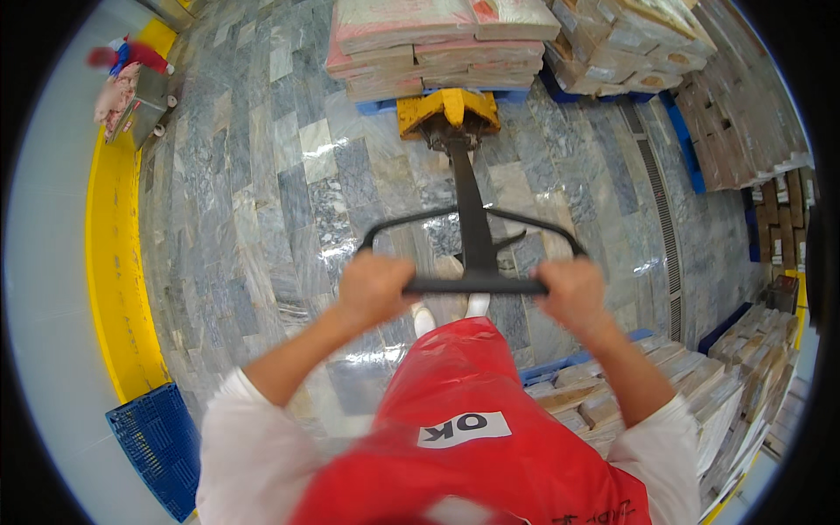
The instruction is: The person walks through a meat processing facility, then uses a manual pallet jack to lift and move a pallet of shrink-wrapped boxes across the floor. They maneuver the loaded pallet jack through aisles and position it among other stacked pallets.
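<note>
Both of my hands grip the black loop handle (477, 284) of a yellow pallet jack (448, 114). My left hand (374, 284) is closed round the handle's left corner, and my right hand (573, 293) round its right corner. A small dark lever (510, 240) sticks out beside the handle's shaft. Ahead, the jack's body stands against a blue pallet (376, 107), its forks hidden under the load. On that pallet lie stacked, plastic-wrapped packs (437, 57), pale and pinkish. A red apron (472, 376) hangs in front of me, below the handle.
At the right stand pallets of wrapped cartons (630, 44) and brown boxes (735, 114); more flat cartons (674, 376) lie close by my right arm. A drain grate (661, 210) crosses the wet tiled floor. Far left, a person (144, 57) stands by a metal cart (150, 105). A blue plastic pallet (157, 446) leans at the wall.
</note>
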The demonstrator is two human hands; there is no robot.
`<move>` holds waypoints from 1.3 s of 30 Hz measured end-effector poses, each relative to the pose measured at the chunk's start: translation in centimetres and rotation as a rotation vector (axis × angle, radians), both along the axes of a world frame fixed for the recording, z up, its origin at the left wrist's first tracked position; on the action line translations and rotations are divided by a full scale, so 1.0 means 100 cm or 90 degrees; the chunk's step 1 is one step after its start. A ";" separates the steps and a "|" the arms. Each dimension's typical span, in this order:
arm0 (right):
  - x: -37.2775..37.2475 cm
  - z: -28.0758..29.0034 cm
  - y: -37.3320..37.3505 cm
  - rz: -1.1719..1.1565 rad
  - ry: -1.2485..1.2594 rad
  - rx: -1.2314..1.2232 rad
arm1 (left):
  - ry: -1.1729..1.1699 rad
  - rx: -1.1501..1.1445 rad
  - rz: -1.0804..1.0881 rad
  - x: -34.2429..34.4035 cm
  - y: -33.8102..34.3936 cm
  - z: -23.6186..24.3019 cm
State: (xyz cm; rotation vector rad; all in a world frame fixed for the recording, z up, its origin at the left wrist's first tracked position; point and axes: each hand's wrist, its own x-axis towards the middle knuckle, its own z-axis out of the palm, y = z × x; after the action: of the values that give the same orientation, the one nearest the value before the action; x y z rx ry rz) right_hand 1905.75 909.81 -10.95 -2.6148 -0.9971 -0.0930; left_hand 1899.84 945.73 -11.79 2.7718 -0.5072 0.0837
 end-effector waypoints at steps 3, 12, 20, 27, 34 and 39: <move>-0.098 -0.099 -0.013 0.004 0.169 -0.067 | 0.174 -0.190 -0.037 -0.091 -0.009 -0.061; -0.192 -0.404 0.027 -0.082 0.445 -0.332 | 0.481 0.023 0.505 -0.400 0.130 -0.086; -0.135 -0.180 0.028 -0.001 0.588 -0.263 | 0.756 0.028 0.568 -0.541 0.148 -0.138; 0.174 0.102 0.050 -0.122 -0.061 -0.187 | 0.411 -0.163 0.562 -0.416 0.111 -0.193; 0.333 0.158 0.065 -0.200 -0.219 -0.084 | 0.249 -0.270 0.501 -0.275 0.101 -0.177; 0.192 0.103 0.076 -0.215 -0.267 -0.092 | 0.366 -0.252 0.517 -0.321 0.093 -0.235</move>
State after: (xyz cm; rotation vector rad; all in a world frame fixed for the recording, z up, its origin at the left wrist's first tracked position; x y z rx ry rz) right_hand 1924.97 917.43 -0.64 -2.9427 -0.6880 -0.6991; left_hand 1867.75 954.99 -35.25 2.2730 0.7022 -0.3733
